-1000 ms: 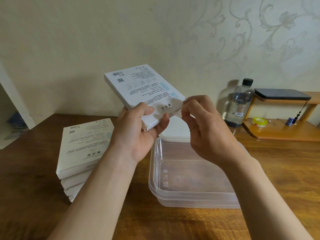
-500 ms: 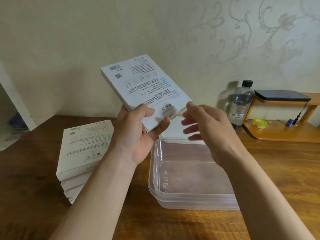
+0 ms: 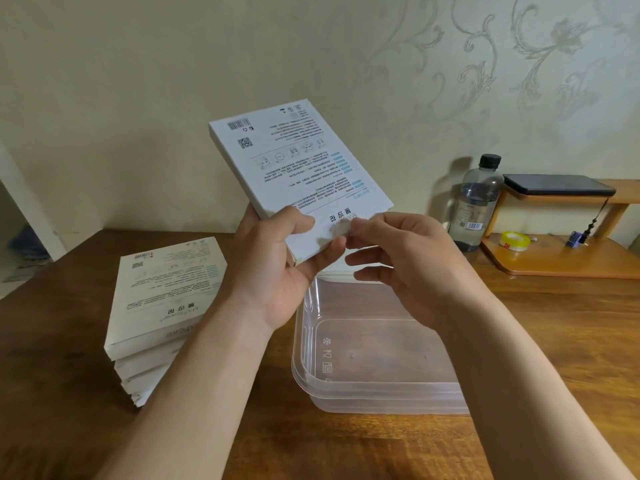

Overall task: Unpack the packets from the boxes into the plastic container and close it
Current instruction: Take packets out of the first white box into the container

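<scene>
My left hand [image 3: 280,268] grips the near end of a flat white printed box [image 3: 298,168] and holds it tilted up above the table. My right hand [image 3: 401,261] is at that box's near right corner, thumb and forefinger pinching a clear round seal sticker [image 3: 337,230] there. Below both hands stands an empty clear plastic container [image 3: 374,386] without a lid on it. A stack of several identical white boxes [image 3: 162,299] lies to its left. Something white [image 3: 332,271] shows just behind the container, mostly hidden by my hands.
A plastic bottle [image 3: 478,206] with a black cap stands at the back right beside a small wooden shelf [image 3: 561,261]. A yellow tape roll [image 3: 516,241] and a small blue object lie on its lower board, a dark flat device [image 3: 557,186] on top.
The box has risen and tilted a little. My right hand opened and drew away half a second ago, and has now come back to pinch the seal at the box's corner.
</scene>
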